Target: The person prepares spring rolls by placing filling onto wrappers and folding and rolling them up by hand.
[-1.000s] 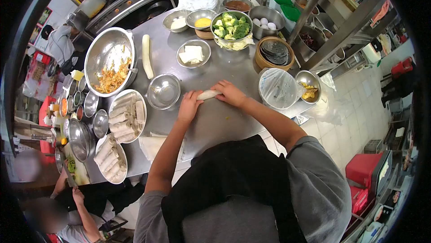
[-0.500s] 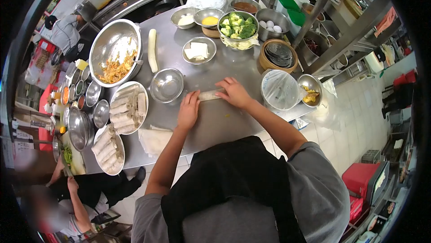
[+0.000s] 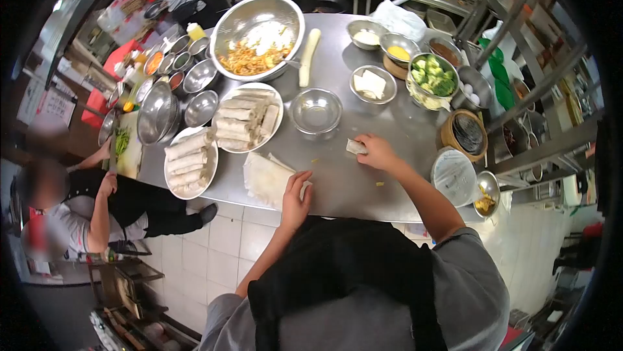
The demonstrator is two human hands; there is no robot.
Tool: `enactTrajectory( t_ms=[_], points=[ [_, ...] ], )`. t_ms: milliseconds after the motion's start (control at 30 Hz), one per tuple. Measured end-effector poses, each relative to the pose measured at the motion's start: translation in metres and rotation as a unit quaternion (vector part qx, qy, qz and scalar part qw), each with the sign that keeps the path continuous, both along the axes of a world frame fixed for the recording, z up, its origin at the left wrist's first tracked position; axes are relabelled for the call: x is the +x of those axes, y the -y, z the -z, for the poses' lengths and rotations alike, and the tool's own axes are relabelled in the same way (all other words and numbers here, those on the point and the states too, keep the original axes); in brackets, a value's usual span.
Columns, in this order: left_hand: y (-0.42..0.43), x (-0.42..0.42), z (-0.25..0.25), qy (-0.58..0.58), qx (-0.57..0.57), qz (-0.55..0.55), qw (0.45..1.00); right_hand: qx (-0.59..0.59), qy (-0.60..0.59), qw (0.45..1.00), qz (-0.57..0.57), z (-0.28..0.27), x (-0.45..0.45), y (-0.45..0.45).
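Observation:
My right hand [image 3: 376, 152] is closed around a pale spring roll [image 3: 355, 146] on the steel table, with one end of the roll showing past the fingers. My left hand [image 3: 297, 196] is at the near side of the table, fingers loosely bent and apart, beside a stack of thin spring roll wrappers [image 3: 265, 178]. Whether its fingertips touch the stack I cannot tell. Left of the wrappers, finished rolls lie on two oval white plates [image 3: 278, 119] [image 3: 174, 181]. An apparently bare steel bowl [image 3: 316, 112] stands beyond my hands.
A large steel bowl [image 3: 250, 10] of shredded filling stands at the back left, near a long white vegetable [image 3: 309, 58]. Broccoli [image 3: 433, 78], eggs [image 3: 472, 95] and a bamboo steamer [image 3: 449, 132] line the right. On the left, a co-worker's hand [image 3: 108, 184] steadies a knife [image 3: 114, 153].
My left hand has let go of the roll and moved back toward the wrappers. The right hand keeps hold of the roll. The view has turned left.

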State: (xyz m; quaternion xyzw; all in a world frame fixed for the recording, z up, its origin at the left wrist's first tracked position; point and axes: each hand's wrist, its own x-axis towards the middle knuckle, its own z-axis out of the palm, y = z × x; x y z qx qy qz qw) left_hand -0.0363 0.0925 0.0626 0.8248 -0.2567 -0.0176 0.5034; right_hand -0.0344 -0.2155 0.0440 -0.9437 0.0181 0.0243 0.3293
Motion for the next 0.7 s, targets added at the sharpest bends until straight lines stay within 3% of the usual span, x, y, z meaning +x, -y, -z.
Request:
enactTrajectory(
  t_ms=[233,400,533,633,700],
  points=[
    [-0.062,-0.027,0.009,-0.048,-0.028,-0.122,0.991,0.309,-0.18,0.932,-0.054,-0.05,0.086,-0.053],
    [-0.088,-0.04,0.008,-0.07,-0.032,-0.184,0.98,0.404,-0.175,0.898,-0.018,-0.06,0.195,-0.097],
    [-0.108,-0.046,0.01,-0.06,-0.032,-0.234,0.97,0.402,-0.107,0.909,0.021,-0.039,0.267,-0.119],
    [-0.123,-0.049,0.013,-0.058,-0.027,-0.276,0.959,0.323,-0.13,0.937,-0.016,-0.029,0.306,-0.132],
    [-0.131,-0.05,0.013,-0.063,-0.013,-0.297,0.953,0.298,-0.073,0.952,-0.009,-0.01,0.325,-0.144]
  ],
)
